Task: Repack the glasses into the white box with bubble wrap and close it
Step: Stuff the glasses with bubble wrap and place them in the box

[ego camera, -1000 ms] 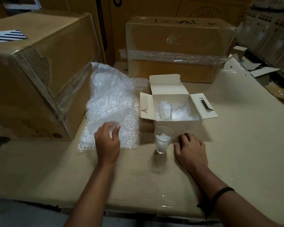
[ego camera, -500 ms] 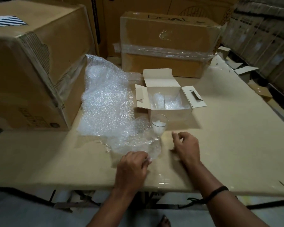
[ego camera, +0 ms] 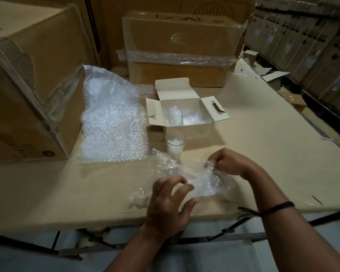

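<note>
Item: repacking station, one table [ego camera: 86, 183] topped with brown cardboard. Left hand [ego camera: 169, 205]: at the near edge, fingers curled over the near-left margin of a small crumpled sheet of clear bubble wrap [ego camera: 200, 179]; whether it grips the sheet or only rests against it cannot be told through the blur. Right hand [ego camera: 230, 163]: fingertips pinched together on the sheet's far-right corner, lifting it off the table. Clear drinking glass [ego camera: 175, 143]: upright, unwrapped, something white stuffed inside, standing just beyond the held sheet and just in front of the box. Small white cardboard box [ego camera: 190, 130]: mid-table, all flaps open, holding what looks like one glass already wrapped [ego camera: 175, 115] on its left side plus loose wrap on its floor; the right side appears free. Large spread sheet of bubble wrap [ego camera: 112, 122]: toward the left edge, just beside the box. Big brown carton [ego camera: 28, 85]: left edge; a second taped carton [ego camera: 181, 46]: far edge. Status, as judged: partly done. One glass seems packed. Outstanding: wrap the standing glass in the held sheet, seat it in the box, fold the flaps shut.
</note>
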`<state>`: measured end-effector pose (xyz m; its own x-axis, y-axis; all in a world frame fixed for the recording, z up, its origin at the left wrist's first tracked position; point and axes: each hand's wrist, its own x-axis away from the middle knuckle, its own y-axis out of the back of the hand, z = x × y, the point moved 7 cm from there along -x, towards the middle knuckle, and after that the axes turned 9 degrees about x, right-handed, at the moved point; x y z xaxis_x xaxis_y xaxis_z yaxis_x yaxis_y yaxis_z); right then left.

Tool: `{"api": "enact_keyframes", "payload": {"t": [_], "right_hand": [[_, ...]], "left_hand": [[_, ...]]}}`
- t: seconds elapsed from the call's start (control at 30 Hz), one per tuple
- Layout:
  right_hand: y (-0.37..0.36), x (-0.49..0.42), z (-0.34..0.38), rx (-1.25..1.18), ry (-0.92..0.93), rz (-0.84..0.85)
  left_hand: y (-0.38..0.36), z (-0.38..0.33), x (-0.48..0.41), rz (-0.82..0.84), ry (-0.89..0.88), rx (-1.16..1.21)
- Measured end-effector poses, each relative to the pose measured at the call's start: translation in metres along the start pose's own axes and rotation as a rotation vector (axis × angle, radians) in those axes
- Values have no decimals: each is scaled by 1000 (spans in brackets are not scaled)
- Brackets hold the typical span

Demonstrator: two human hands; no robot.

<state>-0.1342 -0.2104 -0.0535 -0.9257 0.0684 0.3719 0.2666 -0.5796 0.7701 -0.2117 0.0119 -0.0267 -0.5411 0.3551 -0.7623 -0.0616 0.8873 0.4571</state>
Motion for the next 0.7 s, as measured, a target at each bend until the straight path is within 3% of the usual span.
{"api": "enact_keyframes", "payload": {"t": [0.07, 0.2, 0.27, 0.47, 0.57, 0.7], "right_hand": [[18, -5, -15, -16, -34, -18], [52, -18, -39, 40, -115, -104], [64, -23, -47, 84, -131, -154], [103, -11, -49, 233, -25, -584], [97, -4, -38, 191, 108, -555], [87, 9, -87, 77, -80, -598]], "left_hand": [[-7, 20, 0, 42, 137, -187], [-53, 50, 3, 558, 357, -326], [-72, 50, 6, 701, 391, -336], [-96, 46, -6, 664, 479, -333], [-98, 47, -10, 572, 463, -329], [-97, 59, -9, 452, 500, -291]]}}
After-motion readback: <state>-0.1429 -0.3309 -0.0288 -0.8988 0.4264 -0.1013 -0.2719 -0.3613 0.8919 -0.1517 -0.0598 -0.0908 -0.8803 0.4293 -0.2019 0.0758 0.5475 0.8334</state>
